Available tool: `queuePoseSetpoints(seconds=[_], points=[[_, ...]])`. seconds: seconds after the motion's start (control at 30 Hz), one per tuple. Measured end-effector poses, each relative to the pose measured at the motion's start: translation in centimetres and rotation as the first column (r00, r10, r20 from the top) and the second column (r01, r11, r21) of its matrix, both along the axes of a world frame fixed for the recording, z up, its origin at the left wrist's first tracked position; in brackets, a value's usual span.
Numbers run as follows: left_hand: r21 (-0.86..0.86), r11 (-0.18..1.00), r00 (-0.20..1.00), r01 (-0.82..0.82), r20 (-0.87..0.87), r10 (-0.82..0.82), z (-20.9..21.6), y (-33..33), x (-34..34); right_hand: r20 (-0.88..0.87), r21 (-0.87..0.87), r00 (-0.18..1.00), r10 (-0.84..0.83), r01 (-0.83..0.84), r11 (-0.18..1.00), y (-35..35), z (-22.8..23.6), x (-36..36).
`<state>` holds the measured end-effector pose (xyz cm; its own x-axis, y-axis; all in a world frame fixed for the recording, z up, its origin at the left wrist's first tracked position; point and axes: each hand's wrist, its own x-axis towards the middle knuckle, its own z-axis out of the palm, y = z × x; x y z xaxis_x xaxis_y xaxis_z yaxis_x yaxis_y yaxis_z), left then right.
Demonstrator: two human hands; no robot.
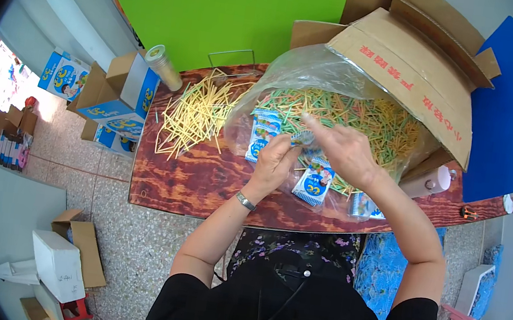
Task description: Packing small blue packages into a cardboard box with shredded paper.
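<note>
My left hand (274,161) is closed, its fingertips pinching a small blue-and-white packet (301,139) that is partly hidden between the hands. Just to the right is my right hand (347,154), one finger stretched out over the heap of coloured sticks (373,114) and the other fingers bent and partly hidden. Thin green, pink and yellow sticks fill a clear plastic bag (308,63) spilling from a tipped cardboard box (411,70). Flat blue-and-white packets (260,141) lie left of my hands, and another packet (314,182) rests below them.
Pale yellow sticks (194,116) lie loose on the red-brown wooden table (201,185), beside a wire stand (235,53) and a clear jar (164,65). Blue-and-white cartons (122,97) stand at the left. A white cylinder (428,181) lies right of the sticks. Boxes (64,264) sit on the floor.
</note>
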<state>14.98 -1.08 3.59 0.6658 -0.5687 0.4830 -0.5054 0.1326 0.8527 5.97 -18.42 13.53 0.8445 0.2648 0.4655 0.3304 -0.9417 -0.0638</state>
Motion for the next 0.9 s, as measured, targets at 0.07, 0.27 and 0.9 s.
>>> queuePoseSetpoints(seconds=[0.07, 0.27, 0.9], points=[[0.042, 0.998, 0.998, -0.053, 0.022, 0.052, -0.5, 0.9, 0.3, -0.031, 0.043, 0.999, 0.021, -0.020, 0.999, 0.1, -2.0, 0.6], [0.258, 0.960, 0.965, -0.104, -0.206, 0.160, -4.2, 5.7, 3.4, -0.313, 0.448, 0.948, -0.060, 0.203, 0.871, -2.7, -4.7, 0.1], [0.282, 0.640, 0.677, -0.715, 0.510, 0.531, -9.1, 4.6, 2.8, -0.172, -0.055, 0.942, -0.290, 0.284, 0.957, -4.1, -10.4, -2.6]])
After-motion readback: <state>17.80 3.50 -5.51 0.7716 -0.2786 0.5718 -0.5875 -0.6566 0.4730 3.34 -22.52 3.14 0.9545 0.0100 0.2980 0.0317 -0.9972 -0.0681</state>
